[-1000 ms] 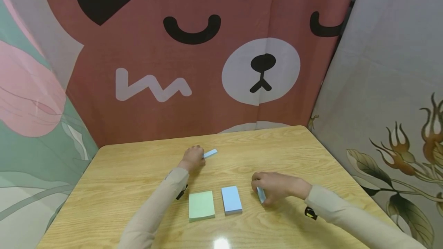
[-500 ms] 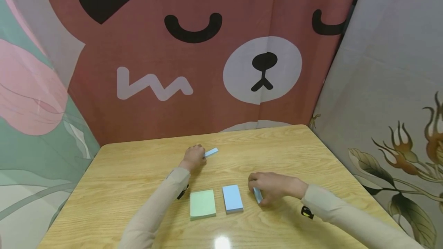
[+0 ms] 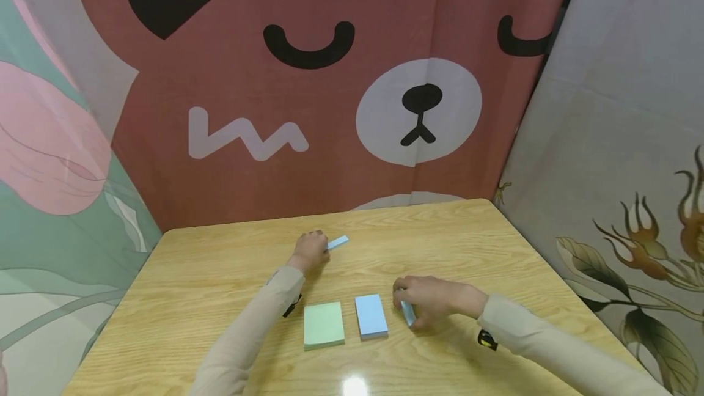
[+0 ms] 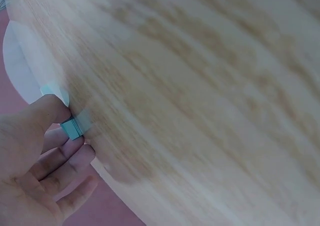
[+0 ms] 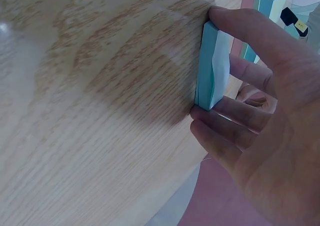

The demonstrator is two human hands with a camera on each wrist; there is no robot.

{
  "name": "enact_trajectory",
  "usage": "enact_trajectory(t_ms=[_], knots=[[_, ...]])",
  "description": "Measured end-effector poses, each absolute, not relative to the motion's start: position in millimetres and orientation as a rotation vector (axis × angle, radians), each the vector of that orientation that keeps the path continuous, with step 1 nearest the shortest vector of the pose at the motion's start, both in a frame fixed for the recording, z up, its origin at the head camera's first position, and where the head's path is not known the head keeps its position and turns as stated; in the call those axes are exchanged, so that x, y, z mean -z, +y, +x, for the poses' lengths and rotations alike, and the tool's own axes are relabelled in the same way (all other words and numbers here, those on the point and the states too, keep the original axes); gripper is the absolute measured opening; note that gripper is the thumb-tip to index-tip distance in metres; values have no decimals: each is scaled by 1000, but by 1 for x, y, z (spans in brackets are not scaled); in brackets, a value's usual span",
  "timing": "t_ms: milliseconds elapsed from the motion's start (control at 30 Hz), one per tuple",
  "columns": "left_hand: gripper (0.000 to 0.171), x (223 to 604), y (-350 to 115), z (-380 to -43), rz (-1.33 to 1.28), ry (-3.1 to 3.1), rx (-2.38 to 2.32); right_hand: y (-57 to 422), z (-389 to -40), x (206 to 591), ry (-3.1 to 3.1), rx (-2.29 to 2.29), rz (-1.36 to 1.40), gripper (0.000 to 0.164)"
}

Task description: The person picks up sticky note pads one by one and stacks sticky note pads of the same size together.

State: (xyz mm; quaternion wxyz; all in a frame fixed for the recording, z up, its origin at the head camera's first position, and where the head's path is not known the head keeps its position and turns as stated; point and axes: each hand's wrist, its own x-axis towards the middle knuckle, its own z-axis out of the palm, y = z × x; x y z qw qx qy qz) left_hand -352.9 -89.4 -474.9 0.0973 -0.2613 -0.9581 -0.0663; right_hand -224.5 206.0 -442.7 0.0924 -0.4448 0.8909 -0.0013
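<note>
In the head view my left hand [image 3: 311, 248] is at the far middle of the table, pinching one end of a narrow light-blue sticky-note strip pad [image 3: 338, 242]. The left wrist view shows the pad's end [image 4: 73, 129] between thumb and fingertips. My right hand [image 3: 431, 299] holds another light-blue sticky-note pad [image 5: 211, 65] by its two ends, thumb at one and fingers at the other, close over the table. Left of that hand lies a blue rectangular sticky-note pad [image 3: 371, 316], and beside it a square green sticky-note pad [image 3: 323, 325].
The wooden table [image 3: 231, 298] has its far edge against a curtain [image 3: 330, 182] with a bear print. Another curtain [image 3: 594, 139] with a flower print hangs along the right side. Each wrist wears a dark strap device [image 3: 486, 340].
My right hand has moved slightly left with its pad, closer to the blue rectangular pad. The left hand keeps its place on the strip pad.
</note>
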Motion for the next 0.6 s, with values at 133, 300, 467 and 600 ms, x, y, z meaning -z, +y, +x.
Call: enact_trajectory(t_ms=[133, 300, 467, 600], knots=[[21, 475, -89, -352, -779, -2827, 188, 208, -225, 444, 2639, 34, -1341, 48], [21, 474, -90, -351, -784, -2821, 197, 211, -223, 446, 2644, 51, -1366, 63], [17, 473, -90, -352, -772, -2837, 186, 215, -219, 446, 2655, 70, -1317, 76], [19, 474, -89, -352, -769, -2849, 174, 220, -217, 449, 2654, 111, -1290, 80]])
